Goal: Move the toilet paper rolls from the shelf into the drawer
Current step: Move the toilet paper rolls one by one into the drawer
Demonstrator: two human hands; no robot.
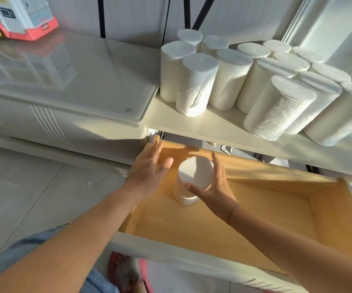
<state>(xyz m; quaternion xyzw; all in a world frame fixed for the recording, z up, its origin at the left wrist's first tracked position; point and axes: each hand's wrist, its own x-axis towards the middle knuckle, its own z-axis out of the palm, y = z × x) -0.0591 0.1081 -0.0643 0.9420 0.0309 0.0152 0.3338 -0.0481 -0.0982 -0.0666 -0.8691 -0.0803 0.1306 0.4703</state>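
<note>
Where the upright roll (pixel 193 176) stands, the right hand (pixel 216 190) (fingers spread) touches its right side; the left hand (pixel 147 166) hovers open, just leftward.

Your pulled-out drawer (pixel 192 252) sits below and in front of the shelf (pixel 217 121). One roll (pixel 194 176) stands upright in its back left part, between your left hand (pixel 147 166) and your right hand (pixel 215 187). The other rolls (pixel 245 81) stand bunched on the shelf. Left of the shelf lies the counter (pixel 75 77), with a toy truck (pixel 18 17) at its far left.
</note>
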